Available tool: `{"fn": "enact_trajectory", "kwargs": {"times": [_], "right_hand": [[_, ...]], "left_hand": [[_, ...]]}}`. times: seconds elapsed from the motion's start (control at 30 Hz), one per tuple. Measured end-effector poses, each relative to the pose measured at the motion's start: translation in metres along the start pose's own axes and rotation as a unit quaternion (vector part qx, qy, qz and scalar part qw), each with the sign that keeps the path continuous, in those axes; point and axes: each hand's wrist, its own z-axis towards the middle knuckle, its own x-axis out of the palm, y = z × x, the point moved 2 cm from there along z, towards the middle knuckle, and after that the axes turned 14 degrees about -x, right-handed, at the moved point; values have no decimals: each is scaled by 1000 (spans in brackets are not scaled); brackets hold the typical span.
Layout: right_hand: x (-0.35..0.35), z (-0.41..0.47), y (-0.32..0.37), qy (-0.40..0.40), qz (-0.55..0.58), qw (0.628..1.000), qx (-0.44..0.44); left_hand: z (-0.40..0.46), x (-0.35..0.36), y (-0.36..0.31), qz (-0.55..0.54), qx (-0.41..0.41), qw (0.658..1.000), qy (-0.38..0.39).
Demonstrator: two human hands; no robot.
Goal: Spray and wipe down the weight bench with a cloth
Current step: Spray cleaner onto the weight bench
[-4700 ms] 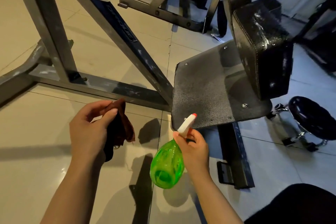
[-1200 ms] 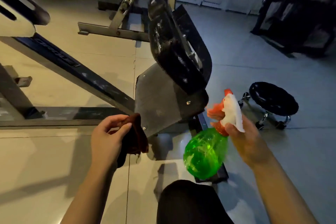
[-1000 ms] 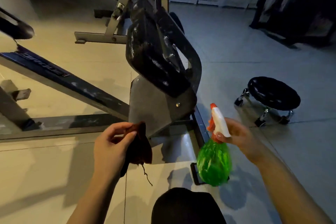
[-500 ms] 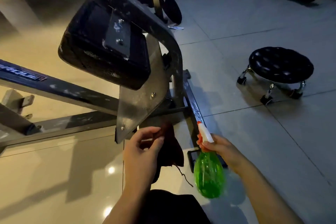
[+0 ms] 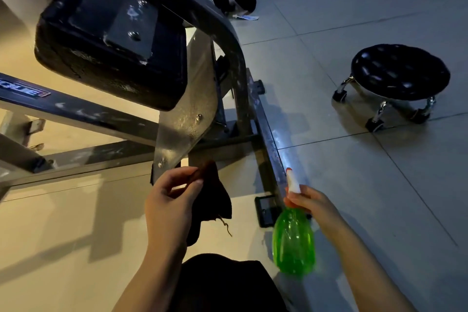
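Left hand (image 5: pixel 168 201) pinching dark cloth (image 5: pixel 212 200), right hand (image 5: pixel 312 204) gripping green spray bottle (image 5: pixel 293 243), above glossy tiled floor (image 5: pixel 354 20).

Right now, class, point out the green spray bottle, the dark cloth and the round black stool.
green spray bottle (image 5: pixel 293 240), head view, on its green body.
dark cloth (image 5: pixel 215 197), head view, on the hanging fold below the fingers.
round black stool (image 5: pixel 400 71), head view, on the padded seat top.

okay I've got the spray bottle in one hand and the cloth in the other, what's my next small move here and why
Probably wipe: bring the cloth in your left hand onto the frame bar. The spray bottle in your right hand points along it, mist visible there.
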Motion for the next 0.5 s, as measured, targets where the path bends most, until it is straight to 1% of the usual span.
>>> {"fn": "enact_trajectory", "kwargs": {"times": [0.1, 0.2, 0.27, 0.4, 0.5], "right_hand": [[-18, -19, -12, 23, -16, 999, 34], [-29, -38, -21, 40, -40, 997, 55], [-34, -53, -27, 38, -45, 996, 69], [-39, -77, -37, 1, -28, 997, 77], [-28, -81, -27, 17, -45, 997, 59]], "left_hand": [[1, 2, 2, -16, -8, 1000, 23], [3, 1, 5, 11, 6, 999, 51], [5, 3, 8, 43, 19, 996, 71], [8, 4, 9, 129, 65, 986, 88], [15, 1, 13, 137, 67, 984, 90]]}}
